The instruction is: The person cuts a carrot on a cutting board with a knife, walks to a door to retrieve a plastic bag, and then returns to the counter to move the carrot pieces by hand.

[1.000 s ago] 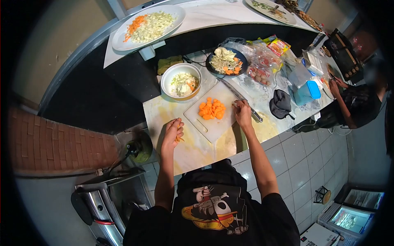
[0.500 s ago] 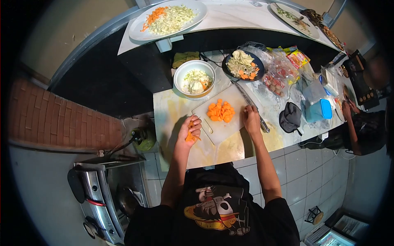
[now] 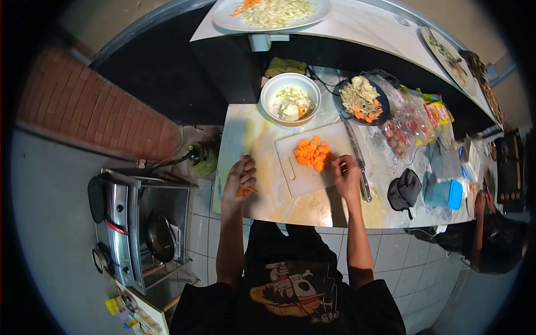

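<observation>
Orange carrot pieces, partly showing below the fingers, are held in my left hand [image 3: 241, 180], over the table left of the white cutting board [image 3: 304, 184]. A pile of sliced carrot [image 3: 312, 153] lies on the board. My right hand [image 3: 346, 170] is at the board's right edge beside the slices, fingers curled together; whether they pinch anything is hidden. The knife [image 3: 357, 153] lies just right of that hand, along the board's right side. Behind the board stands a white bowl [image 3: 268, 114] with chopped vegetables and a pale lump inside.
A dark plate [image 3: 384, 116] of sprouts and carrot slices sits back right, near plastic bags [image 3: 416, 114]. A black cloth item [image 3: 405, 190] and a blue-lidded container [image 3: 446, 194] are farther right. A platter [image 3: 318, 15] rests on the shelf. Another person [image 3: 497, 243] works at far right.
The camera view has shifted. My left hand, still holding carrot pieces, is farther from the board. My right hand has come off the knife side toward the carrot slices.
</observation>
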